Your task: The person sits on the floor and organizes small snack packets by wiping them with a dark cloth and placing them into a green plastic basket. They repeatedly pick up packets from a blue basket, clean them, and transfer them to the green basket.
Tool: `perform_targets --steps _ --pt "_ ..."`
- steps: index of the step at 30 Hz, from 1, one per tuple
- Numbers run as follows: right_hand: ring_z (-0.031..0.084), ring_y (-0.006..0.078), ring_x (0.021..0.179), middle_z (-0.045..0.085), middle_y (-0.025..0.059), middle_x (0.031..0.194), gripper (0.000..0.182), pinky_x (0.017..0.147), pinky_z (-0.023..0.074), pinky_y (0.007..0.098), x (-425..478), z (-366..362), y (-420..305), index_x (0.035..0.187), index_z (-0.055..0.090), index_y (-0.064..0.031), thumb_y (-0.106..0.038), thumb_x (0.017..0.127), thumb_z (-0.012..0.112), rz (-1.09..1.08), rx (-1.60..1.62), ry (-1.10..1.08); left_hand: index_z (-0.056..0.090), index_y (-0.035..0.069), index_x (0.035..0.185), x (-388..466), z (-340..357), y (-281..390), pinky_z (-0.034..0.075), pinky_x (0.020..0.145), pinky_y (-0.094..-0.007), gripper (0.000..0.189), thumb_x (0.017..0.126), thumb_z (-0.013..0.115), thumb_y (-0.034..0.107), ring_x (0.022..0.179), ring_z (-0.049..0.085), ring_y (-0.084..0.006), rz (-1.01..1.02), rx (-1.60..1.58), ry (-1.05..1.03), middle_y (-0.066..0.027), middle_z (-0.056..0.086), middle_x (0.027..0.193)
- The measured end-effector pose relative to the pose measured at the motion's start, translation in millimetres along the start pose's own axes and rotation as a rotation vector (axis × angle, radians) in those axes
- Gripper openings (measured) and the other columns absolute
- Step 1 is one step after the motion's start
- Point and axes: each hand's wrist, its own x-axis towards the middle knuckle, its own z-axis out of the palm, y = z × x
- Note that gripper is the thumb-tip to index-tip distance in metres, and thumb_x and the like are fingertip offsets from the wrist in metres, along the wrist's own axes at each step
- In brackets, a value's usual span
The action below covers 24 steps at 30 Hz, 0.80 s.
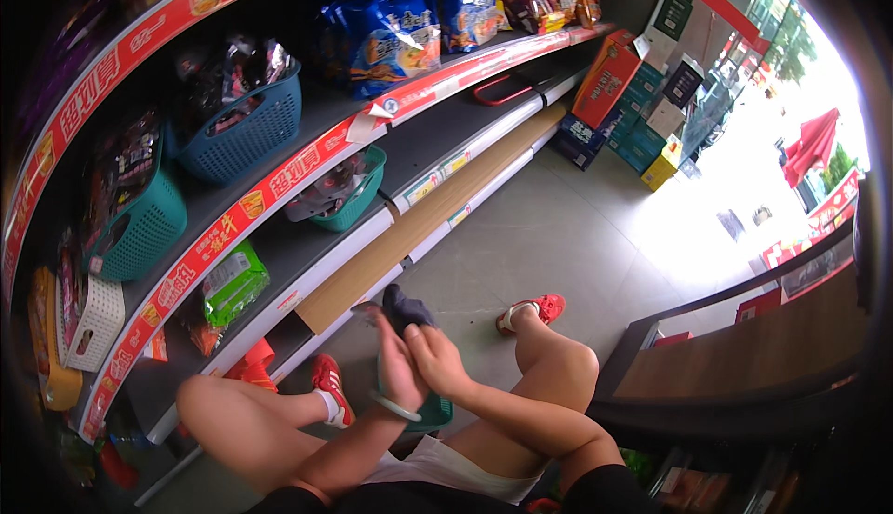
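Observation:
My left hand [398,367], with a pale bangle at the wrist, is raised over the floor between my knees. My right hand [438,366] presses against it from the right. A bunched dark cloth [406,308] sticks out beyond the fingers, and my right hand appears closed around its lower end. A small dark, shiny item [365,310] shows at my left fingertips; its kind is unclear, and the palm side of that hand is hidden. Below both hands stands a green plastic basket [437,415], partly covered by my wrists.
Store shelves on the left hold a blue basket [241,130], a teal basket [143,214] and a smaller green basket [356,200] of packets. A green packet [236,284] lies lower down. Stacked cartons [635,116] stand at the far end. A wooden counter [753,346] borders the right.

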Motion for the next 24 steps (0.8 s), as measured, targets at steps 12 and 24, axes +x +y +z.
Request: perform_targets --steps 12,24 --pt "0.057 0.0284 0.072 0.057 0.0173 0.078 0.026 0.066 0.0457 0.0387 13.2 -41.2 -13.1 0.086 0.053 0.0015 -0.023 0.094 0.058 -0.170 0.142 0.234 0.054 0.014 0.120 5.0 10.0 21.4 0.044 0.090 -0.0348 0.026 0.098 0.054 0.029 0.102 0.056 -0.0149 0.060 0.202 0.184 -0.0023 0.060 0.114" --pt "0.050 0.0064 0.083 0.057 0.0012 0.086 0.035 0.078 0.0421 0.0245 6.1 -39.8 8.4 0.096 0.061 0.0002 -0.027 0.104 0.040 -0.141 0.713 0.223 0.048 0.005 0.125 49.1 -7.7 78.9 0.056 0.076 -0.0318 0.037 0.100 0.051 0.031 0.092 0.065 -0.0177 0.380 0.426 0.118 -0.0101 0.062 0.114"
